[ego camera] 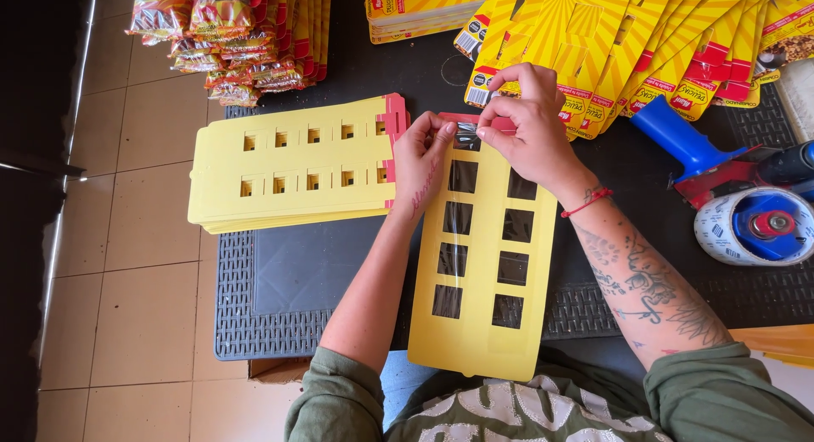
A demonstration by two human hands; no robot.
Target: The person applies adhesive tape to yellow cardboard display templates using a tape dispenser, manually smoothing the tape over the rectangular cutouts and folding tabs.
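Both pinching the top edge of a flat yellow card (482, 264) at desk centre, left hand (421, 162) at eleven o'clock, right hand (527, 124) at one; light, bendy, probably best gripped by edges.

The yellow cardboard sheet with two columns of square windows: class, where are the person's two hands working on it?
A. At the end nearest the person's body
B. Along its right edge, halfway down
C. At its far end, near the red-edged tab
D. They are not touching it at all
C: both the left hand and the right hand pinch the far end of the yellow cardboard sheet, with fingers at its top windows.
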